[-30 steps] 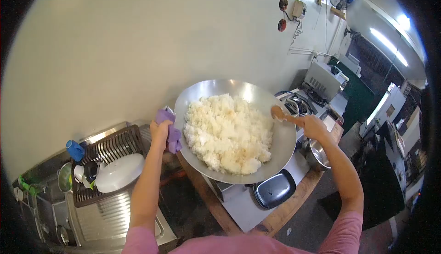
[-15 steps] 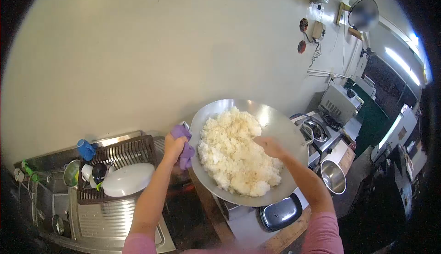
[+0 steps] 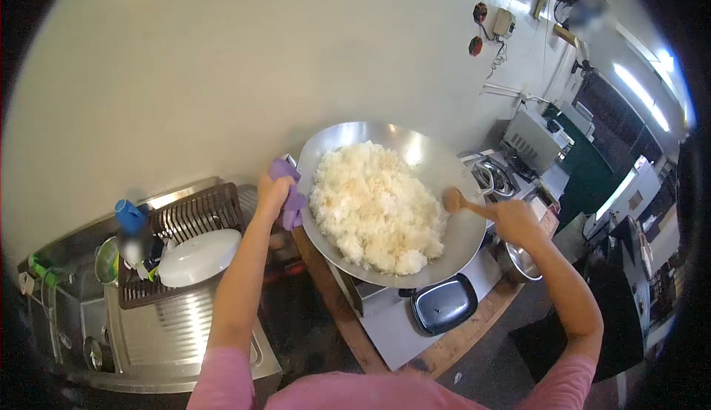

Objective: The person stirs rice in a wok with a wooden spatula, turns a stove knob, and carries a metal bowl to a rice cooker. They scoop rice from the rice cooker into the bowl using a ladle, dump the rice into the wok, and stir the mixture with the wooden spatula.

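A large metal wok (image 3: 333, 140) filled with white rice (image 3: 374, 206) takes up the middle of the view. At its left side my left hand (image 3: 272, 194) is closed around a purple cloth (image 3: 290, 201) on the wok's handle. My right hand (image 3: 516, 222) grips the handle of a wooden spoon (image 3: 455, 200) over the wok's right side. The spoon's rounded head is beside the right edge of the rice, over bare metal.
Left, a brown dish rack (image 3: 185, 221) holds a white oval dish (image 3: 200, 257) and a blue mug (image 3: 129, 216), beside a steel sink (image 3: 74, 317). A black lidded pan (image 3: 444, 304) sits below the wok; a metal pot (image 3: 523, 260) stands to the right.
My right hand has moved right, out from over the rice, and the spoon's head now shows. The wok appears higher in view. My left hand keeps its hold on the cloth.
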The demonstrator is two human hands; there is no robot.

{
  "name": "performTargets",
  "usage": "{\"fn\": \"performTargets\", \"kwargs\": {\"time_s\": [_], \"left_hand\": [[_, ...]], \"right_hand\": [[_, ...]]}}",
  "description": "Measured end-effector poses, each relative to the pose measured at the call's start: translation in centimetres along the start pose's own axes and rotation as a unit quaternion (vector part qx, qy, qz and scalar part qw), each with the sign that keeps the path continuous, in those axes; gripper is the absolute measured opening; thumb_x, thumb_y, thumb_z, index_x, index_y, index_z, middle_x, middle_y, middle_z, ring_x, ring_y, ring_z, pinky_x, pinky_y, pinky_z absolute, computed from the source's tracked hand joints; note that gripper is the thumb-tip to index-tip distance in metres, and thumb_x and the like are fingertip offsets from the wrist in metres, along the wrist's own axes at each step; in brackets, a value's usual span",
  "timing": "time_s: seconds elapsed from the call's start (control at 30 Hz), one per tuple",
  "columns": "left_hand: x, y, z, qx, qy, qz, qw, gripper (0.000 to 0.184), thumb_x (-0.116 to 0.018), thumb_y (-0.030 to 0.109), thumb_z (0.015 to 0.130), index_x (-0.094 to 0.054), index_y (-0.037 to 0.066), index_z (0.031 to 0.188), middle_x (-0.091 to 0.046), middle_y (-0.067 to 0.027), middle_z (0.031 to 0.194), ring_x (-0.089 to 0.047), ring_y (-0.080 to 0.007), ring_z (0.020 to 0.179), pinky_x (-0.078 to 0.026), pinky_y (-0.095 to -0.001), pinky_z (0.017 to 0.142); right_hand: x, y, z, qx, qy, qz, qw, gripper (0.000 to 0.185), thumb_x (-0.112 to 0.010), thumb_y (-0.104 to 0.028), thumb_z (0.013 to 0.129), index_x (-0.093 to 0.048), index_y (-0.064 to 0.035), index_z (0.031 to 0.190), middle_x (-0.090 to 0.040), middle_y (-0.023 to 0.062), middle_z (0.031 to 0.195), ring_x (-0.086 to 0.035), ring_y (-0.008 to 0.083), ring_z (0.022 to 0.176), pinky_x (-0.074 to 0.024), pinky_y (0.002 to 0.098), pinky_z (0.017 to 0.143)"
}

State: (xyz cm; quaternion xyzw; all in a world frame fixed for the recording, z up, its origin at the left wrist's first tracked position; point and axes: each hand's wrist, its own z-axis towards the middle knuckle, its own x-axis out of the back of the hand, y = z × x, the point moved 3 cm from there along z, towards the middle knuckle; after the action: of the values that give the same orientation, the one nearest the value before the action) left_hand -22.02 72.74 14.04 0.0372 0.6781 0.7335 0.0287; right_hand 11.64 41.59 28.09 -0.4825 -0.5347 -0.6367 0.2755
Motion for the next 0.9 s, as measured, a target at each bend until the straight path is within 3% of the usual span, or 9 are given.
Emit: {"fn": "performTargets", "kwargs": {"time_s": [0.13,0.2,0.23,0.33,0.4,0.5,0.6,0.77,0.9], "left_hand": [[-0.1,-0.2,0.2,-0.02,-0.006,-0.003,1.0,0.03,-0.059,0.009,0.059,-0.059,-0.003,0.086,-0.061,-0.0119,0.079,-0.059,-0.0234,0.071,-0.046,-0.0337,0.064],[-0.1,-0.3,0.3,-0.017,-0.012,0.0,1.0,0.029,-0.059,0.009,0.058,-0.059,-0.003,0.085,-0.061,-0.012,0.079,-0.059,-0.0234,0.071,-0.046,-0.0336,0.063],[0.0,-1.0,0.8,-0.013,-0.001,0.008,1.0,0.028,-0.059,0.009,0.058,-0.059,-0.003,0.084,-0.061,-0.0117,0.078,-0.059,-0.0231,0.071,-0.046,-0.0333,0.063],[0.0,-0.2,0.2,-0.011,-0.013,0.001,1.0,0.027,-0.059,0.009,0.058,-0.06,-0.003,0.082,-0.062,-0.0111,0.077,-0.059,-0.0224,0.07,-0.046,-0.0329,0.062],[-0.1,0.2,-0.1,-0.021,-0.023,-0.009,0.999,0.025,-0.058,0.008,0.058,-0.059,-0.003,0.081,-0.06,-0.0104,0.075,-0.058,-0.0215,0.067,-0.046,-0.0325,0.06],[0.4,0.0,-0.2,-0.049,-0.008,0.011,0.999,0.024,-0.058,0.006,0.059,-0.057,-0.004,0.081,-0.058,-0.0097,0.074,-0.056,-0.0206,0.06,-0.045,-0.0322,0.053],[-0.1,0.3,-0.1,-0.052,0.013,0.04,0.998,0.025,-0.058,0.006,0.06,-0.057,-0.005,0.082,-0.059,-0.0107,0.075,-0.057,-0.0217,0.059,-0.045,-0.0333,0.052],[-0.1,0.0,0.2,-0.041,-0.003,-0.005,0.999,0.024,-0.059,0.009,0.061,-0.058,-0.005,0.081,-0.059,-0.0112,0.076,-0.058,-0.0219,0.06,-0.046,-0.0337,0.053],[0.0,-1.4,1.2,-0.016,0.001,0.02,1.0,0.03,-0.059,0.011,0.059,-0.058,-0.004,0.085,-0.06,-0.0118,0.079,-0.058,-0.0229,0.071,-0.047,-0.0343,0.064]], "right_hand": [[-6.5,1.9,1.4,-0.004,-0.148,0.182,0.972,0.034,-0.054,-0.024,0.079,-0.059,-0.0218,0.113,-0.065,0.0139,0.089,-0.063,0.0276,0.071,-0.0507,0.0356,0.069],[-6.5,-0.3,2.8,0.042,-0.121,0.289,0.949,0.032,-0.052,-0.027,0.083,-0.06,-0.0173,0.112,-0.063,0.0129,0.101,-0.063,0.0233,0.076,-0.0489,0.0318,0.072],[-11.7,-0.6,6.3,0.132,-0.032,0.311,0.941,0.032,-0.052,-0.029,0.083,-0.06,-0.0144,0.111,-0.062,0.013,0.104,-0.062,0.0216,0.079,-0.0478,0.0319,0.073],[-16.7,-5.4,13.4,0.117,0.01,0.589,0.8,0.033,-0.052,-0.031,0.085,-0.061,-0.0099,0.109,-0.061,0.0128,0.107,-0.06,0.02,0.087,-0.0461,0.0319,0.075],[-11.7,-9.2,15.3,0.095,0.066,0.355,0.928,0.026,-0.051,-0.026,0.086,-0.065,-0.0131,0.104,-0.061,0.0131,0.104,-0.06,0.0233,0.081,-0.0472,0.0341,0.072],[-7.9,-11.1,15.7,0.09,0.069,0.356,0.928,0.028,-0.052,-0.022,0.085,-0.061,-0.02,0.112,-0.063,0.0159,0.092,-0.059,0.0253,0.07,-0.0483,0.0376,0.066],[-6.6,-9.8,13.5,0.179,0.145,0.195,0.953,0.045,-0.05,-0.008,0.079,-0.052,-0.0224,0.121,-0.062,0.0162,0.092,-0.06,0.0312,0.078,-0.0459,0.0411,0.075],[7.1,-8.3,1.9,0.054,0.065,0.009,0.996,0.056,-0.049,-0.003,0.076,-0.045,-0.0282,0.126,-0.063,0.0143,0.083,-0.062,0.0297,0.077,-0.0502,0.04,0.065],[5.9,-3.5,-1.2,0.059,0.07,0.012,0.996,0.035,-0.052,-0.014,0.077,-0.059,-0.022,0.11,-0.064,0.0136,0.08,-0.062,0.0308,0.072,-0.0497,0.0417,0.063]]}}
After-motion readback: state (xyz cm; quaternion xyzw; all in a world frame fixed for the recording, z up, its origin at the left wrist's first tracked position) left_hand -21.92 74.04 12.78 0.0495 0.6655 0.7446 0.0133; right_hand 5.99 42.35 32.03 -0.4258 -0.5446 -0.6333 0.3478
